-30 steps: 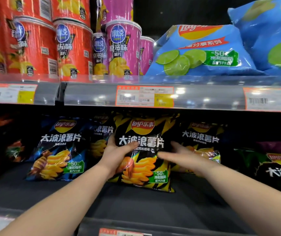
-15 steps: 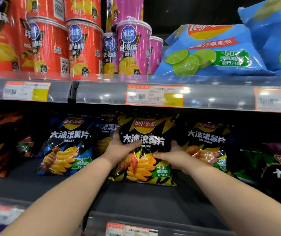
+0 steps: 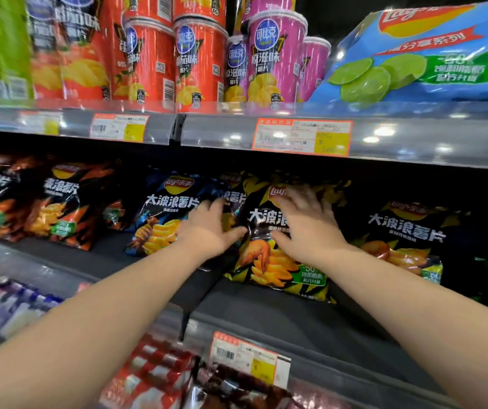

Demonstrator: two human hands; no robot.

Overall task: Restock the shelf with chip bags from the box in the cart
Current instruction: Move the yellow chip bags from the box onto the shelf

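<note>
Nearest the camera, 2 bare forearms reach forward over the front lip of the dark shelf [image 3: 281, 317], where a price tag [image 3: 248, 357] sits below and in front of the black-and-yellow chip bag [image 3: 278, 267]. That bag stands upright on the shelf, leaning slightly back, its lower half clear of the hands.

The left hand [image 3: 210, 231] lies against the bag's left edge, fingers spread and reaching behind that edge, thumb pointing toward the bag's face; whether it grips the bag cannot be told. The right hand [image 3: 307, 228] lies flat on the bag's upper front, fingers fanned wide and blurred, covering part of the logo and lettering.

Just left of the bag stands a blue chip bag [image 3: 163, 219], partly behind the left hand. Just right of it stands a second black-and-yellow bag [image 3: 405, 240]. Further left are orange-flamed bags [image 3: 62, 202].

Above the bag, the upper shelf edge carries an orange price label [image 3: 301, 137]. Behind it stand red canisters [image 3: 198, 60], pink canisters [image 3: 275, 54] and a blue lime bag [image 3: 425, 54].
</note>
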